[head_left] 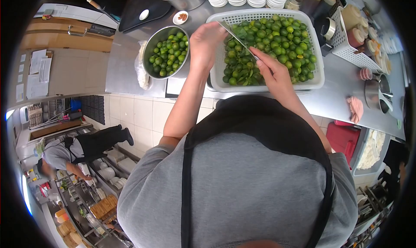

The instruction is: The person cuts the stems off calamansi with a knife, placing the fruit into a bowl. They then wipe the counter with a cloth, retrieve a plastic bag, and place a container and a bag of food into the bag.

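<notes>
Limes (281,40): tiny green ones with leaves mixed in, heaped in a white plastic basket (260,88) on the steel counter (342,83), right in front of the person.
Left hand (204,42): curled shut at the basket's left rim. It looks to be gripping one end of a thin metal blade (239,41). Knife or scissors, honestly can't tell.
Right hand (274,77): fingers stretched out fairly flat, down in the leafy pile, with the tips just beside the blade's other end. Doesn't look like it has hold of anything.
Bowl (155,36): steel, partly full of limes without leaves, just left of the basket.
Cut risk: fingertips that close to a blade and half hidden in leaves. One slip on a round, slick lime and that's a nick, I reckon.
Spill risk: the fruit is piled close to the rim, so a careless tug at the leaves could send a few rolling off the counter.
</notes>
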A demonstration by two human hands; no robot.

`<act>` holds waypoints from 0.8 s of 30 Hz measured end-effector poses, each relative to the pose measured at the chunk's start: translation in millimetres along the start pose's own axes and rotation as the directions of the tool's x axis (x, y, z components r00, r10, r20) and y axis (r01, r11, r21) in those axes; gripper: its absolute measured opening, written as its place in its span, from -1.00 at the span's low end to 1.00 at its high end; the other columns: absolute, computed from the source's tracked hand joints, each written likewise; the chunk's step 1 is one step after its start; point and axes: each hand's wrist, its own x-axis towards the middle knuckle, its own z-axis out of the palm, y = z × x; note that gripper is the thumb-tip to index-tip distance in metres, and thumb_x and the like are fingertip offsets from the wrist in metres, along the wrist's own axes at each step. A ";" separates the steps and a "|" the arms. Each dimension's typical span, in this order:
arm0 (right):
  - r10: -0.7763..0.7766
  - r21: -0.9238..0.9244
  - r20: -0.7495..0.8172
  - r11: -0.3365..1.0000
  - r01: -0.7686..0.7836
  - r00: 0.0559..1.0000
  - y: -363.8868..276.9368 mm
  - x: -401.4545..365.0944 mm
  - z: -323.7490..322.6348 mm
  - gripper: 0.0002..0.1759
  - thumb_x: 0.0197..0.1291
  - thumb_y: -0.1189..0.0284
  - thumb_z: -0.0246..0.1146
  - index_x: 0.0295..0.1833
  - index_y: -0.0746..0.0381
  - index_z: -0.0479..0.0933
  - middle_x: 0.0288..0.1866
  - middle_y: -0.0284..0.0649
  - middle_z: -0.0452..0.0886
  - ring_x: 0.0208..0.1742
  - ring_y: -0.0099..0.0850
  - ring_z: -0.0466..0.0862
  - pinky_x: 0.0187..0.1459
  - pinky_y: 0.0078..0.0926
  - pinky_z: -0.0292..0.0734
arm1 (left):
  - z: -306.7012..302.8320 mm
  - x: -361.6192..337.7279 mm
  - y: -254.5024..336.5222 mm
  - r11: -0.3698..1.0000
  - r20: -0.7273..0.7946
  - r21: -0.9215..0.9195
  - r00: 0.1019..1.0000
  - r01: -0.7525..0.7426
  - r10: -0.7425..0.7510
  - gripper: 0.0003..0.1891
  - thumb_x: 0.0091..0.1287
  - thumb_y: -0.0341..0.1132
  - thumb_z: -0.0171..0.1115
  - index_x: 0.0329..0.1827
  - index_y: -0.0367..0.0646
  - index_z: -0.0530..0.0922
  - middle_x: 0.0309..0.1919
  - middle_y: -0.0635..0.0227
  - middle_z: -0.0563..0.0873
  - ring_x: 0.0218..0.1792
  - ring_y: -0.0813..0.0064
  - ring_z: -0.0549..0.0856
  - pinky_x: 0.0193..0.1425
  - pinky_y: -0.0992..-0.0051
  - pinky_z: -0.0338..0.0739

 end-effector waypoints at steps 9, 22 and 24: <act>-0.008 -0.040 -0.047 0.999 0.006 0.999 2.6 12.6 0.8 -0.66 0.28 0.43 0.07 0.16 0.13 0.45 -0.07 -0.09 0.60 -0.24 -0.36 0.59 -0.14 -0.51 0.45 | 11.9 -13.3 -9.3 0.994 0.126 0.100 0.990 0.053 -0.066 -0.70 0.11 -0.50 0.30 -0.12 -0.46 0.48 -0.24 0.16 0.61 -0.22 0.39 0.63 -0.08 0.44 0.57; 0.130 -0.001 -0.027 0.992 -0.130 0.991 6.4 6.4 -13.2 -0.66 0.29 0.42 0.06 0.17 0.17 0.44 0.05 -0.14 0.57 -0.03 -0.40 0.59 0.02 -0.54 0.41 | -16.7 45.4 -41.8 0.704 0.165 0.709 0.964 0.031 -0.208 -0.82 0.13 -0.41 0.11 -0.29 -0.33 0.59 -0.33 0.21 0.61 -0.23 0.24 0.63 -0.02 0.32 0.55; 0.124 0.000 -0.036 0.992 -0.124 0.992 9.1 7.0 -13.5 -0.66 0.29 0.42 0.06 0.17 0.18 0.44 0.04 -0.15 0.58 -0.03 -0.40 0.59 0.02 -0.54 0.41 | -10.4 44.3 -64.9 -0.261 0.335 0.893 0.929 -0.366 -0.157 -0.87 0.07 -0.52 0.08 -0.44 -0.32 0.61 -0.43 0.10 0.65 -0.32 0.22 0.66 -0.13 0.36 0.54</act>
